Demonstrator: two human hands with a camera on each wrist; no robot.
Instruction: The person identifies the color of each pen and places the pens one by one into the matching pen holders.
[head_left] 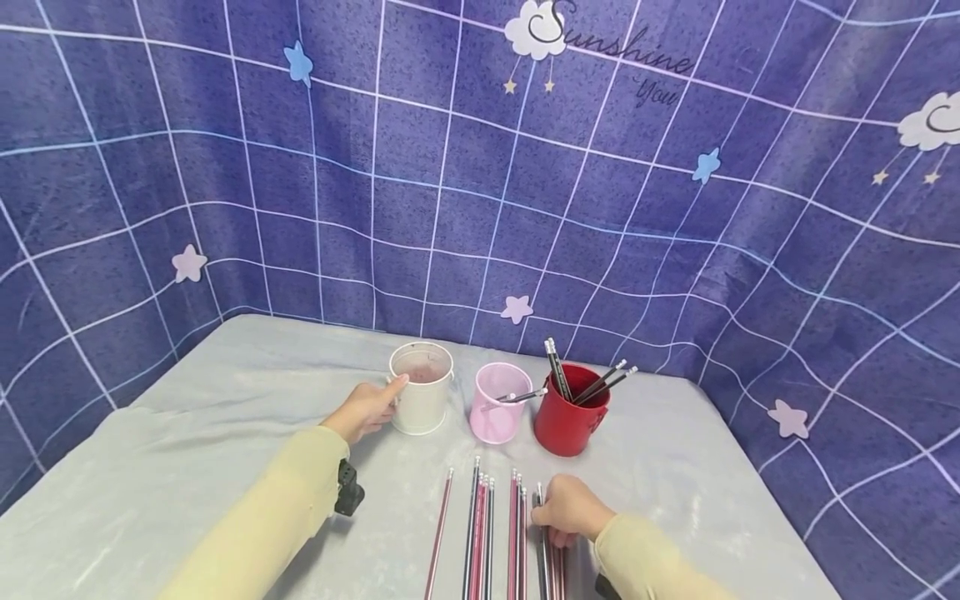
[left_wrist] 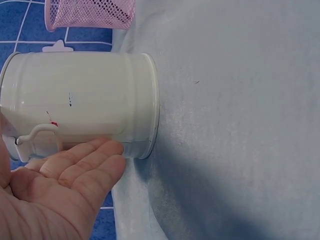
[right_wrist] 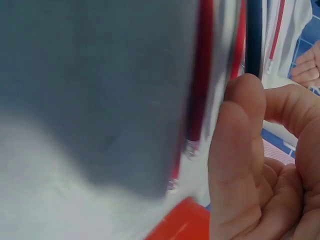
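My left hand (head_left: 367, 408) holds the white bucket (head_left: 422, 410) at its left side, thumb over the rim and fingers along the outer wall. A small handle loop (left_wrist: 42, 131) shows on that wall in the left wrist view. Lower right in the head view, my right hand (head_left: 568, 507) pinches a black pencil (right_wrist: 254, 37) between thumb and forefinger, close over the cloth. Red pencils (right_wrist: 202, 75) lie beside these fingers. Further left, red and black pencils (head_left: 480, 533) lie in loose groups, silver ends pointing away from me.
Right of the white bucket stands a pink mesh bucket (head_left: 491, 427) with a couple of dark pencils leaning out. Beside it, a red bucket (head_left: 562, 429) holds several black pencils (head_left: 558, 371). A grey cloth (head_left: 225, 400) covers the table; a blue checked curtain (head_left: 450, 208) hangs behind.
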